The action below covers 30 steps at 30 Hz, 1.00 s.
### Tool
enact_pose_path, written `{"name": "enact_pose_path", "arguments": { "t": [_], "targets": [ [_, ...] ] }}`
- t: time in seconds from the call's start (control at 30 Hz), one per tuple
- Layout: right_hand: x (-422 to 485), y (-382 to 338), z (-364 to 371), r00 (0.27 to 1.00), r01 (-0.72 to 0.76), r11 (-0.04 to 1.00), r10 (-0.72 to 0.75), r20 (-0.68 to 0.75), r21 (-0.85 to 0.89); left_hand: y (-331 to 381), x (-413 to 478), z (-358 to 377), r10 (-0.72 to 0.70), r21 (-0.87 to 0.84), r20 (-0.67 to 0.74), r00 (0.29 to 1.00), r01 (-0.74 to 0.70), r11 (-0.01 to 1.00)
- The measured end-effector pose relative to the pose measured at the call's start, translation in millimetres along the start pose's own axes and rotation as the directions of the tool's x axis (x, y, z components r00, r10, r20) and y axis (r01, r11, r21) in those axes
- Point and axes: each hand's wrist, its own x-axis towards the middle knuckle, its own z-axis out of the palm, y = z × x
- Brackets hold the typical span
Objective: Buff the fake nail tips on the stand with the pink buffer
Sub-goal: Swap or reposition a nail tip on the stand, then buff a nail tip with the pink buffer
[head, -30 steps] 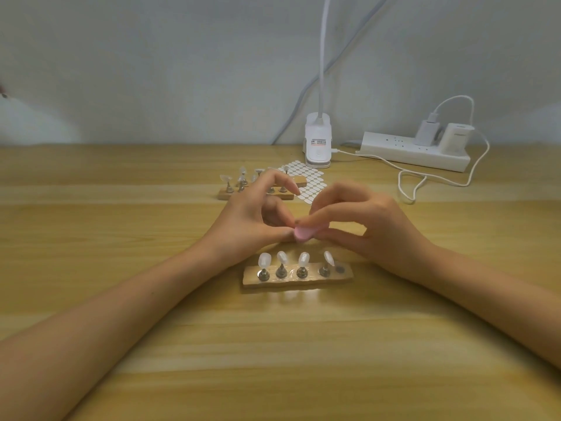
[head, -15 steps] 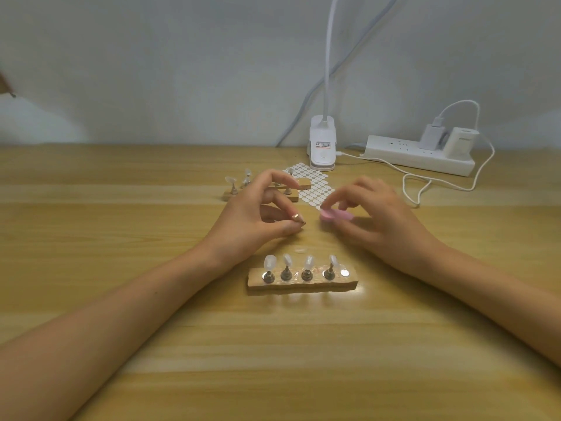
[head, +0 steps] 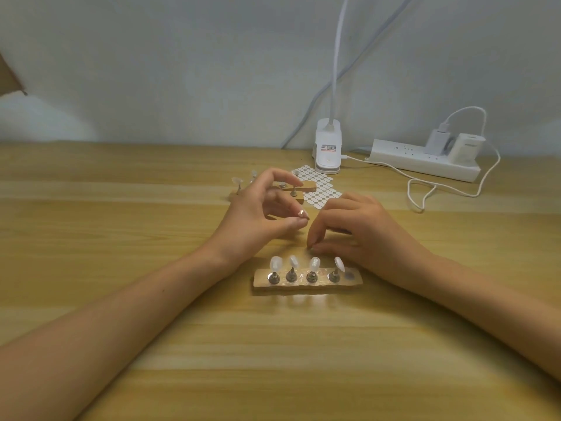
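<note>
**A:** Left side first. What is your left hand doing?

**B:** It is raised off the table. Thumb and one finger are pressed together on a small shiny peg. The far stand is partly behind that hand.

**A:** And the nail tips?

**B:** Four, upright on pegs in the near stand, which lies just nearer to you than both hands. The stand's rightmost slot shows only a bare disc.

**A:** Right hand?

**B:** It arches just beyond the near stand, fingertips down at the table, thumb and index tips close together. You cannot tell whether they pinch anything. The buffer is hidden, and where it is cannot be told.

**A:** Far right?

**B:** A sticker sheet, then a white lamp base. Beyond those is a power strip with two plugs, and a white cable loops nearer.
</note>
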Motion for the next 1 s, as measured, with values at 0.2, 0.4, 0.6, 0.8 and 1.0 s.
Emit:
{"name": "enact_pose_path", "arguments": {
  "t": [0.2,0.4,0.6,0.8,1.0],
  "targets": [
    [-8.9,6.2,-4.7,0.999,-0.025,0.999,0.025,-0.022,0.036,0.1,-2.2,0.5,0.004,0.017,0.096,0.995,-0.005,1.0],
    [-13.6,16.0,-14.6,0.968,0.223,0.917,-0.249,-0.035,-0.332,3.2,-3.7,0.8,0.019,0.049,0.143,0.99,-0.026,0.998],
    [-24.1,33.3,-29.9,0.958,0.274,0.896,-0.285,0.019,-0.35,4.1,-5.6,0.1,0.013,0.051,0.167,0.986,-0.021,0.998],
    [-27.2,42.9,-35.5,0.989,0.147,0.975,-0.147,0.017,-0.164,5.6,-6.4,-0.5,0.017,0.058,0.177,0.984,-0.028,0.998],
    [-26.2,54.1,-42.3,0.995,-0.086,0.988,0.08,0.055,0.127,4.2,-5.6,-0.5,0.02,0.047,0.185,0.982,-0.029,0.998]
  ]
}}
